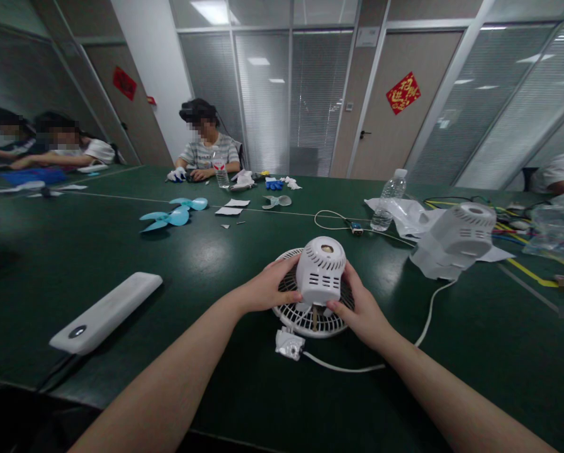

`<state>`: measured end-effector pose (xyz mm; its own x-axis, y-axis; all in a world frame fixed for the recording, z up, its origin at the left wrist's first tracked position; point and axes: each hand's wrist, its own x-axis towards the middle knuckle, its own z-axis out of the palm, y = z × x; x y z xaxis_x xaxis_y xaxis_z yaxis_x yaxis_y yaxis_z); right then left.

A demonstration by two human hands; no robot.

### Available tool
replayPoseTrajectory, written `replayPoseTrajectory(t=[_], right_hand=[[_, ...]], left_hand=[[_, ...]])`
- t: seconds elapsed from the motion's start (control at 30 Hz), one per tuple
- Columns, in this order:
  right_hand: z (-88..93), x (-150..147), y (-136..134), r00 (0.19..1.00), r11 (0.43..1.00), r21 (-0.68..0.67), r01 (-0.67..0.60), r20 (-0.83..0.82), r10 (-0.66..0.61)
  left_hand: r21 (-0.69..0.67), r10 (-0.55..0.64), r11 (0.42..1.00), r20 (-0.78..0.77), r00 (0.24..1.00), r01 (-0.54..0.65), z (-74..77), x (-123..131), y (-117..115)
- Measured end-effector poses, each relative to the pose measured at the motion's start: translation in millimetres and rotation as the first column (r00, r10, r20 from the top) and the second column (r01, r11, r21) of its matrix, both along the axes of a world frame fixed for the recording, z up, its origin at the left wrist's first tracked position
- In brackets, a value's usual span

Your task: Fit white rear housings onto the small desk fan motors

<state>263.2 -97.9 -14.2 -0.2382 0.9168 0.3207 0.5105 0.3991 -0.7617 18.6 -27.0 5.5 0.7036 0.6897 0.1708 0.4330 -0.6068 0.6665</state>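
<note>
Nearest the person, a white cable (343,369) ran along the counter (206,371) from a small white fitting (289,344) that lay by the front rim of a round grille (292,319). Just past the fitting, the left hand (271,286) and the right hand (364,314) held a white housing (320,275) between them, each hand curved round one flank with its thumb low at the front. Good handling here, as I judged it, called for even pressure from both sides, the weight borne by the fingers rather than the thumbs, the housing kept level so that its base did not scrape the bars, and the cable left slack. The housing sat over the middle of the grille; whether it rested on the bars or was held just above them I could not tell, since the hands and its own body hid the join. It was rounded and smooth, with rows of dark slots across its front, a ring of narrow vents about its domed top and a tan spot at the crown. Farther off to the right stood a similar white housing with vents (452,242), and beyond to the left lay light-blue fan blades (166,218).
</note>
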Motion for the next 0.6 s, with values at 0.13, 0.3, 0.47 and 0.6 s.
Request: replayPoseTrajectory(t=[0.13,0.3,0.47,0.6], right_hand=[[-1.4,3.0,1.2,0.995,0.999,0.005,-0.054,-0.081,0.054],[8.1,13.8,3.4,0.988,0.988,-0.076,-0.132,-0.094,0.125],[12.0,16.9,5.6,0.991,0.985,-0.141,-0.101,-0.097,0.088],[11.6,16.5,5.7,0.996,0.986,-0.148,-0.079,-0.061,0.071]], left_hand=[[0.005,-0.026,1.000,0.000,1.000,0.026,-0.3,-1.1,1.0],[-0.019,-0.031,0.999,-0.008,0.999,0.031,0.3,-2.1,0.5],[-0.041,-0.038,0.998,0.014,0.999,0.038,1.2,-3.2,0.6],[-0.085,-0.042,0.995,0.016,0.999,0.043,2.3,-5.1,0.8]])
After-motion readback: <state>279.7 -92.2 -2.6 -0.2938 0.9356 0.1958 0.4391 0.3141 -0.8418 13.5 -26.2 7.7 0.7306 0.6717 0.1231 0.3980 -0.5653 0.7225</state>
